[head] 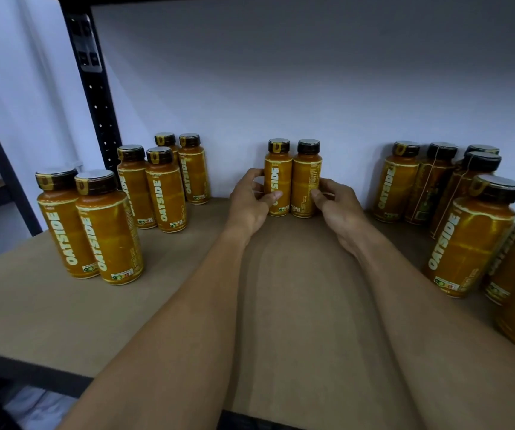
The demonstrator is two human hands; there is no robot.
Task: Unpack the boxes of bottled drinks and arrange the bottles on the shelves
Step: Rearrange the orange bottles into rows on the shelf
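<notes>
Two bare forearms reach across the brown shelf [305, 290]. Near right stands a cluster of orange bottles [470, 237], and near left a pair [107, 231]. Farther left are four more [164, 190]. At the far middle, against the wall, the left grip [250, 200] curls round the left bottle [276, 178] and the right grip [337, 203] round the right bottle [305, 178]. Both stand upright, touching.
</notes>
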